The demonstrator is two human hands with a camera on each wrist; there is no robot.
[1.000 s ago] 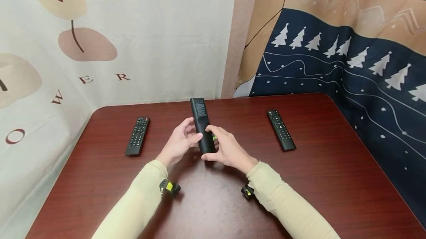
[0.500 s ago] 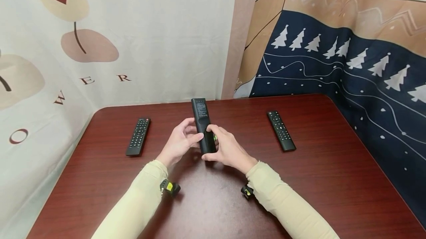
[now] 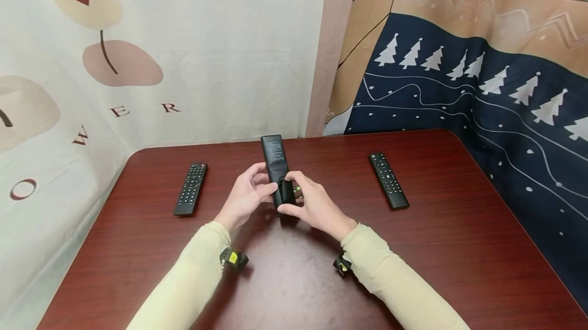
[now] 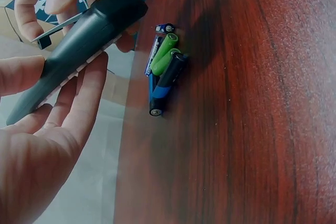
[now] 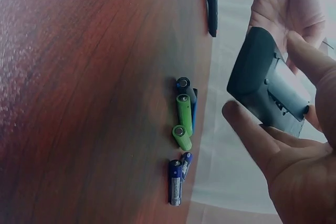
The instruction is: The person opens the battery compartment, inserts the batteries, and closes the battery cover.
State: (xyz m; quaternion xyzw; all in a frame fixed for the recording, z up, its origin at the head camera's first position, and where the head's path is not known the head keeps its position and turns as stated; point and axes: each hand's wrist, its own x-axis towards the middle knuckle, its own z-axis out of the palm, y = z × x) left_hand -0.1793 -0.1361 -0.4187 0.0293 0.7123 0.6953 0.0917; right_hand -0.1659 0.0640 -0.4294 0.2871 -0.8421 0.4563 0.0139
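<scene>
A black remote control [image 3: 274,156] is held up over the table, its printed back toward the head camera. My left hand [image 3: 245,192] grips it by the sides, thumb on the back and fingers beneath. My right hand [image 3: 314,205] is at the near end, curled fingers at the battery cover [image 3: 286,192]. One end of that cover stands up from the remote, as the left wrist view shows with the tilted cover [image 4: 65,23]. In the right wrist view, a fingertip lies against the raised cover [image 5: 291,85]. The thumb is beside the remote's end. The battery compartment is mostly hidden.
Several loose batteries, among them a green battery [image 5: 184,109] and a dark blue battery [image 5: 175,182], lie on the dark red table [image 3: 294,279] beyond the hands. One remote [image 3: 191,189] lies left, another remote [image 3: 388,181] right. Curtains [image 3: 220,64] hang behind the table.
The battery cover, flat on the remote before, has lifted at one end under my right fingers. The remote has shifted very slightly left. My left hand keeps its hold.
</scene>
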